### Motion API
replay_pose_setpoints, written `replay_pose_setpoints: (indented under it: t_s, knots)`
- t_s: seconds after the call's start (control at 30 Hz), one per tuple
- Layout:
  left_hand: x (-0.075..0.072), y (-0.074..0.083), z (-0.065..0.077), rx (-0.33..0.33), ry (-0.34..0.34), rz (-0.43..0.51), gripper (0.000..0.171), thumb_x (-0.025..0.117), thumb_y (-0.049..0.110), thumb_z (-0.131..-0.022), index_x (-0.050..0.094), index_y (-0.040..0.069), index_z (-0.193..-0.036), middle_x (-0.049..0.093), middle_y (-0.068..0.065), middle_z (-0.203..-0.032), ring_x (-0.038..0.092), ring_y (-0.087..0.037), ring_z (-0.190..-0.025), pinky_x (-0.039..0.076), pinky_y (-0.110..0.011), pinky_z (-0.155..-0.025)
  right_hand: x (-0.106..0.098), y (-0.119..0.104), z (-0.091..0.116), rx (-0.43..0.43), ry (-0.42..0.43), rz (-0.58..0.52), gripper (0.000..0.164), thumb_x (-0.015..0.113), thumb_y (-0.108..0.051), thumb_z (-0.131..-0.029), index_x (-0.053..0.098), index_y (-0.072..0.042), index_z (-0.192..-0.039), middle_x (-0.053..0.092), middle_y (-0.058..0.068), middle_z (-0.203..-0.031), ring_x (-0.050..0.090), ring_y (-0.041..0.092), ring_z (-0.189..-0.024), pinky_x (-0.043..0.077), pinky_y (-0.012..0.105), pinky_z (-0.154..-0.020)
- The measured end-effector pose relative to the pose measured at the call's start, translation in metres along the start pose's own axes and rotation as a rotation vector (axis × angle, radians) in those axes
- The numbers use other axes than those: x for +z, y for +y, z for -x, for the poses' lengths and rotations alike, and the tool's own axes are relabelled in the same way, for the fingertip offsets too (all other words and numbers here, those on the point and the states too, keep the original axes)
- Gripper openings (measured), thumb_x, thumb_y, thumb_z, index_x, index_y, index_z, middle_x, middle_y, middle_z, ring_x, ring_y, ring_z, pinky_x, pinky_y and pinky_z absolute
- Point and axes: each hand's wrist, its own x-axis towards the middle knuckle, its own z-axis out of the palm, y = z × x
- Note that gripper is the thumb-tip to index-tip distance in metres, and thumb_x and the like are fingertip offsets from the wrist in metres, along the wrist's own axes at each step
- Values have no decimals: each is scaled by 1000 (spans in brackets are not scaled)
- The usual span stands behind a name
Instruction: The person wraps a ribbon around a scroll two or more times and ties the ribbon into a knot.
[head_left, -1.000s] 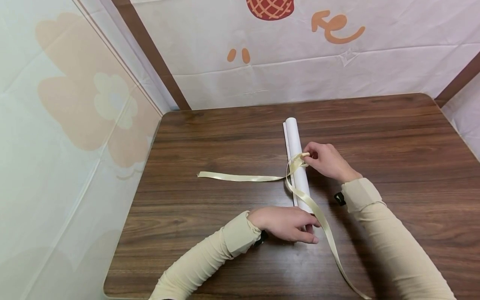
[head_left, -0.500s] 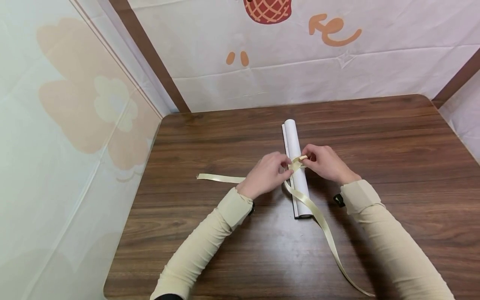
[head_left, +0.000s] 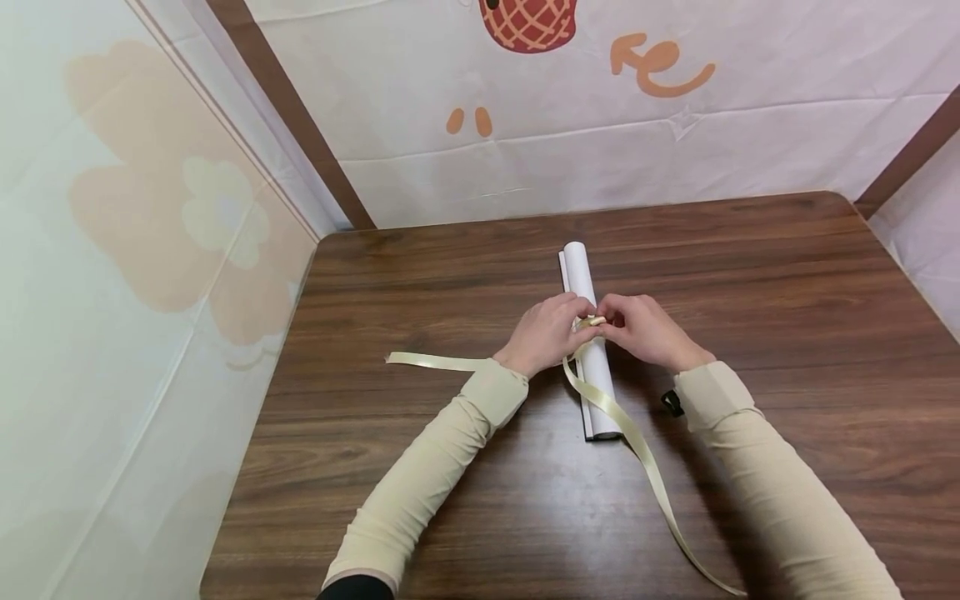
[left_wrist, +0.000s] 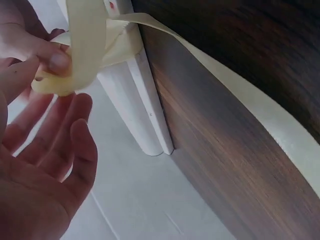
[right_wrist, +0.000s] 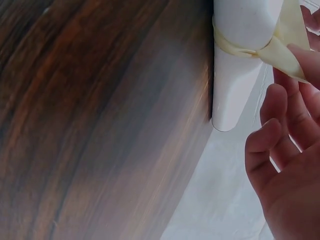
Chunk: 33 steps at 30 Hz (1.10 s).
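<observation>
A white roll [head_left: 578, 268] with a flat strip along its left side lies on the table, pointing away from me. A pale yellow satin ribbon [head_left: 627, 427] is wrapped round its middle and crosses over itself. My right hand [head_left: 647, 333] pinches a folded loop of the ribbon above the roll; in the right wrist view the thumb presses on the ribbon band [right_wrist: 281, 56]. From the left, my left hand [head_left: 542, 335] meets it, thumb and forefinger at the same loop. The left wrist view shows the other left fingers spread loosely below the ribbon loop [left_wrist: 86, 47].
One ribbon tail stretches left across the brown wood-grain table [head_left: 420, 283]; the other runs over the roll toward the near right edge. Behind the table hangs a white printed cloth [head_left: 420, 75], and another pale cloth [head_left: 135, 350] hangs along the left.
My left hand has left the roll's near end and moved up to the ribbon at its middle, bringing its fingertips against the loop. The right hand keeps its pinch, nearly in place.
</observation>
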Motion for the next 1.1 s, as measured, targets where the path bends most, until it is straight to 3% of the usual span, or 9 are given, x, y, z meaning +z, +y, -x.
replay_pose_setpoints:
  t_s: [0.17,0.4,0.5,0.8,1.1]
  knots:
    - [1,-3,-4,9,-12,4,17,62,28,-95,70,15,-100,67,1,-96,62,-13,-81,51,-29,-71,0,1,0,10,-12,-16,7,71,-13,-85,65,-11,-87,64,1,-72,56,13,-66,45,28,-63]
    - [3,-9,-11,-11,-21,216,10,63,16,-93,69,8,-94,70,-3,-93,66,-12,-83,50,-17,-72,-3,2,1,31,-33,-33,6,70,-13,-85,65,-11,-87,64,0,-72,56,14,-66,44,27,-62]
    - [5,-11,-12,-25,-16,257,8,61,11,-92,68,7,-93,72,-5,-91,68,-12,-82,50,-15,-70,-4,3,2,42,-42,-49,6,71,-13,-86,65,-11,-86,64,0,-71,55,14,-66,43,26,-61]
    - [6,-12,-16,-26,-68,254,14,65,12,-90,70,7,-103,71,-4,-93,64,-12,-81,48,-16,-70,-3,4,2,41,-36,-53,7,68,-17,-89,66,-11,-87,65,0,-72,56,13,-66,44,26,-62]
    - [6,-14,-17,-28,-63,231,10,65,9,-90,73,9,-96,72,-3,-90,63,-11,-78,46,-16,-69,-5,1,4,46,-33,-56,4,67,-14,-89,67,-10,-88,66,1,-74,58,13,-67,45,27,-63]
